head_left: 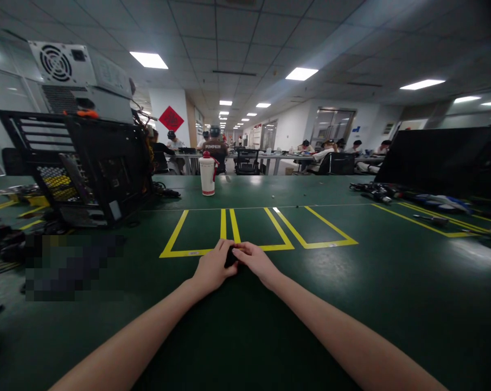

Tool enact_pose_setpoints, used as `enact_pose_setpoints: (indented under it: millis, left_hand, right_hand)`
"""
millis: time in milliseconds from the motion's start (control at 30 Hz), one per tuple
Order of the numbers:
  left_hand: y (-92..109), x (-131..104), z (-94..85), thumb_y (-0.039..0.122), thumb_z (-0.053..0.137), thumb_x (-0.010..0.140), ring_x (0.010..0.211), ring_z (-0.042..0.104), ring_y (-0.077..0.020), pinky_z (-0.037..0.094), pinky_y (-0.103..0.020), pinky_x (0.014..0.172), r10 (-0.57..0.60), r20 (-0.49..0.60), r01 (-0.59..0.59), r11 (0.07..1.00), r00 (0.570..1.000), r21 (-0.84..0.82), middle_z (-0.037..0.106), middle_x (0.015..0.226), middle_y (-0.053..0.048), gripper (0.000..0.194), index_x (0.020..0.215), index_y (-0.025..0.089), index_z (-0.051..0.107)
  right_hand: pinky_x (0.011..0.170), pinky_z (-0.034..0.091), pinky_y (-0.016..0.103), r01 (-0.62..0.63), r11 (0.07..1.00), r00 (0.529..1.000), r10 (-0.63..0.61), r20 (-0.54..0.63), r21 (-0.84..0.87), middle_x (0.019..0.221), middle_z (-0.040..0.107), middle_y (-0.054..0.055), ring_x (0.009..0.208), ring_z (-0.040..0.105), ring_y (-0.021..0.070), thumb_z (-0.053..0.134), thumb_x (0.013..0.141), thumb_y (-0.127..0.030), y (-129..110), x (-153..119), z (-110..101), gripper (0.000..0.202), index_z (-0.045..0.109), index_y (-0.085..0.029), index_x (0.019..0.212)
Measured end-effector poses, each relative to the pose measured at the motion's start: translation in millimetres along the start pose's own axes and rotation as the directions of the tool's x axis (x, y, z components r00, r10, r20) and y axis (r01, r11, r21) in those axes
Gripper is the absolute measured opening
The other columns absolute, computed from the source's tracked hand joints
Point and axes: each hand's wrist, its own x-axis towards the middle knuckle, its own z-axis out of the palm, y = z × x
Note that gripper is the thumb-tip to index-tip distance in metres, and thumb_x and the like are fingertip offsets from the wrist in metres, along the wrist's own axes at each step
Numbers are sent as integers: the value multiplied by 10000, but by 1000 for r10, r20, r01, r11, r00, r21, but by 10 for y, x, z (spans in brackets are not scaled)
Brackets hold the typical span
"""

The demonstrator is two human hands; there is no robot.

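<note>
The hands are together, fingertips meeting around a small black object [231, 256] held just above or on the green worktop [330, 282]; which of these cannot be told. The left hand [212, 267] has it clamped between thumb and fingers. The right hand [259, 265] has its fingertips against the object's near right side, and whether they grip or only touch is unclear. Just beyond the hands lie yellow tape outlines [234, 225]. Farther ahead, slightly left of them, a white tumbler [208, 176] with a red lid stands upright. Well to their left is an open black computer case [123, 174], with a silver power supply [60, 62] stacked above it.
</note>
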Motion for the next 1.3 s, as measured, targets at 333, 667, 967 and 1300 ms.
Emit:
enact_pose_setpoints:
  millis: [333, 667, 967, 1300]
  left_hand:
    - [30, -416, -88, 338, 526, 759, 1144, 400, -236, 383, -403, 915, 190, -26, -190, 982, 981, 22, 338, 1299, -72, 731, 1310, 246, 54]
    - [-9, -525, -133, 390, 463, 803, 1181, 353, -240, 364, -428, 947, 288, 1, -288, 958, 958, -1, 265, 1342, -70, 636, 1309, 251, 104]
    - [-68, -540, -93, 425, 466, 802, 1171, 375, -245, 380, -440, 927, 243, 16, -243, 970, 970, -17, 302, 1328, -72, 702, 1321, 258, 26]
    - [-97, -519, -109, 438, 482, 784, 1111, 444, -270, 434, -459, 865, 233, 43, -229, 970, 972, -76, 352, 1306, -73, 679, 1314, 285, 85]
  right_hand:
    - [897, 403, 369, 117, 990, 986, -126, 113, 78, 1035, 552, 45, 1001, 515, 186, 568, 721, -213, -115, -423, 85, 308, 521, -185, 1024]
    - [909, 404, 348, 215, 967, 967, -231, 111, 136, 978, 540, 17, 974, 522, 156, 597, 700, -173, -27, -509, 133, 293, 513, -202, 979]
    - [871, 430, 342, 185, 971, 977, -198, 74, 151, 929, 557, 8, 934, 538, 156, 542, 758, -237, -142, -583, 162, 190, 527, -183, 939]
    - [881, 429, 337, 98, 982, 981, -123, 148, 162, 979, 548, 12, 972, 532, 162, 561, 739, -190, -197, -557, 106, 243, 525, -198, 979]
